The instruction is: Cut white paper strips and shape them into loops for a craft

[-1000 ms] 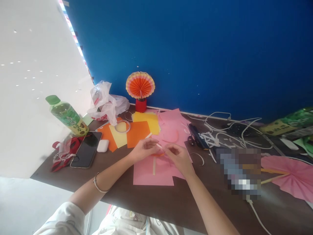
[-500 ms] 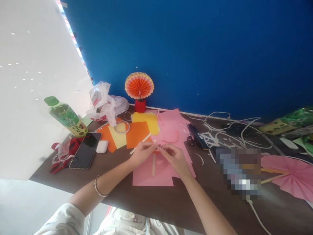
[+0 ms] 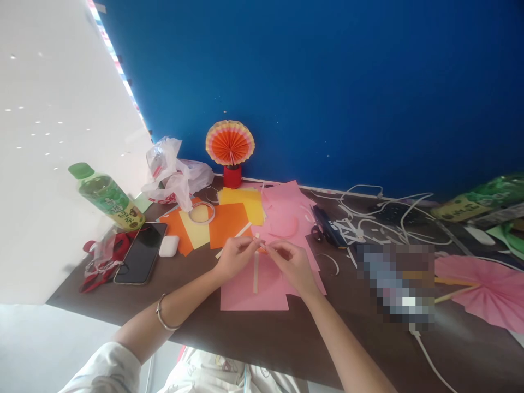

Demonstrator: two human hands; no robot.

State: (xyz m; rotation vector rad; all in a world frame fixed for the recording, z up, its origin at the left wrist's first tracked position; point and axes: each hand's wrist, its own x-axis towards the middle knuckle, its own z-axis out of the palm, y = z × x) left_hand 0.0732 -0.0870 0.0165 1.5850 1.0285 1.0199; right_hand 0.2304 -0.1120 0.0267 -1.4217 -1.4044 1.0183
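Note:
My left hand (image 3: 235,255) and my right hand (image 3: 291,263) meet over a pink paper sheet (image 3: 254,286) on the dark table (image 3: 262,338). Both pinch a small orange paper piece (image 3: 262,250) with a thin white strip at its top between their fingertips. A pale strip (image 3: 256,273) lies on the pink sheet just below the fingers. Another white strip (image 3: 234,239) lies slanted by the left hand. A bangle circles my left wrist.
Orange (image 3: 227,224), yellow (image 3: 241,199) and pink sheets lie behind the hands, with a tape ring (image 3: 202,213). A phone (image 3: 141,252), earbud case (image 3: 168,245), green bottle (image 3: 106,196) and plastic bag (image 3: 172,174) sit left. A paper fan (image 3: 230,143) stands at the blue wall. Scissors (image 3: 325,228), cables (image 3: 385,218) and a pink fan (image 3: 483,289) lie right.
The hands have stayed together over the pink sheet, shifting slightly left. The slanted white strip by the left hand has come into view.

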